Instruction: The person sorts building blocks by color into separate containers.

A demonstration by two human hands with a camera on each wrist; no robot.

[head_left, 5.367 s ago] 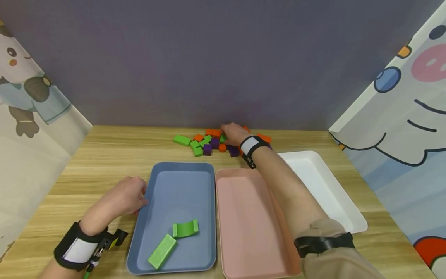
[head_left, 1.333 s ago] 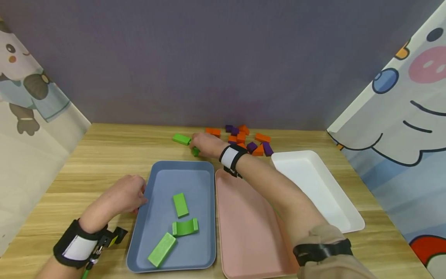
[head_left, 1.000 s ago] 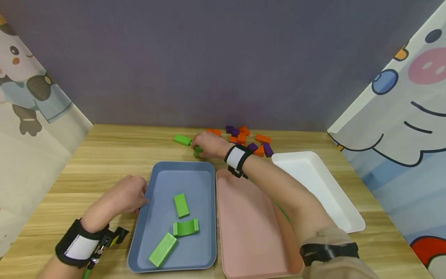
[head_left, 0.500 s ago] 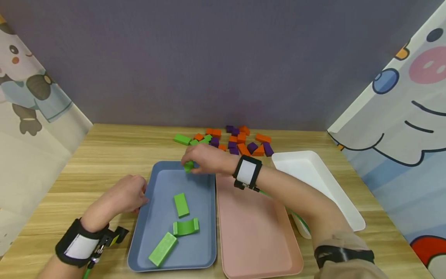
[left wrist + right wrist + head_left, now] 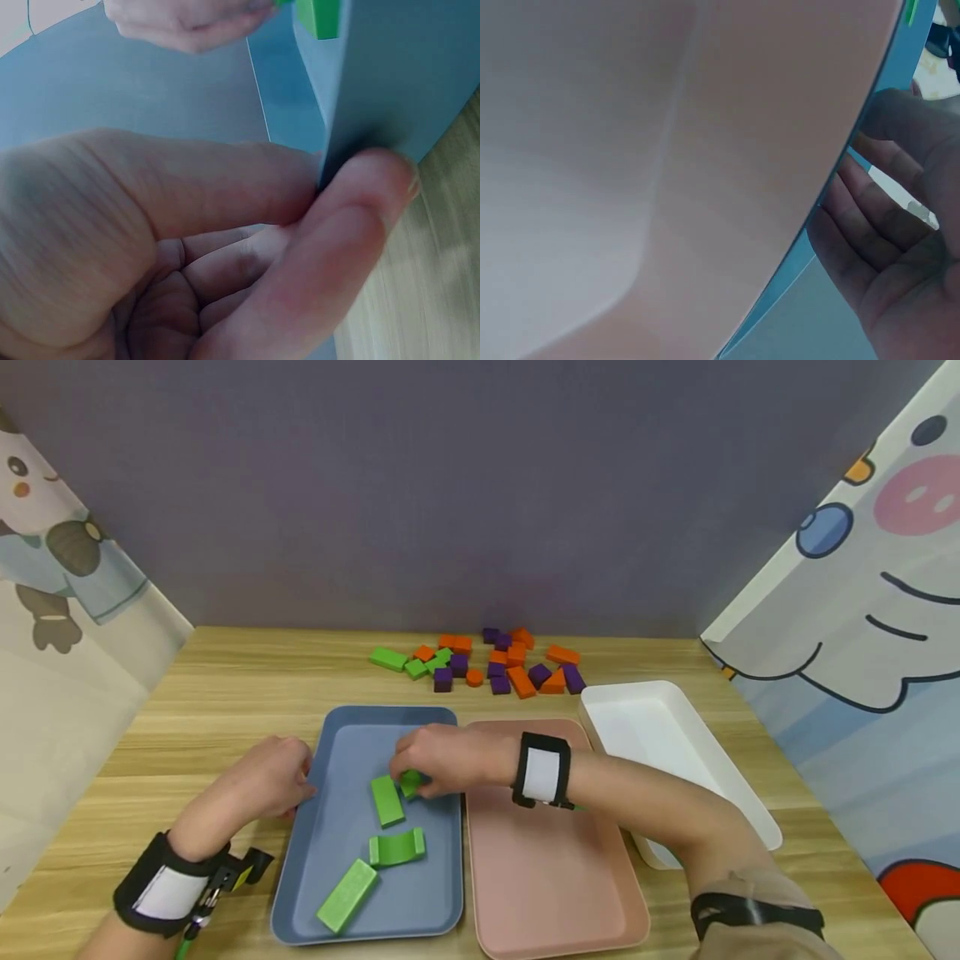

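My left hand (image 5: 273, 777) pinches the left rim of the blue tray (image 5: 423, 902) between thumb and fingers, as the left wrist view shows close up. Over the upper right part of that tray, my right hand (image 5: 453, 758) holds a small green block (image 5: 410, 782), largely hidden by the fingers. Just left of it lies a flat green rectangular block (image 5: 387, 801). Below are a green arch-shaped block (image 5: 397, 847) and a longer green block (image 5: 347, 896), all inside the tray. In the right wrist view, the pink tray's wall hides the right fingertips.
The pink tray (image 5: 555, 877) stands against the blue one, under my right wrist. A white tray (image 5: 667, 735) is further right, partly behind my forearm. At the back lie several green blocks (image 5: 387, 659), orange blocks (image 5: 522, 682) and purple blocks (image 5: 443, 680), near the grey wall.
A green rectangular block has come to lie in the blue tray. My right hand then took a small green block from the back and carried it into the tray. My left hand stayed put.
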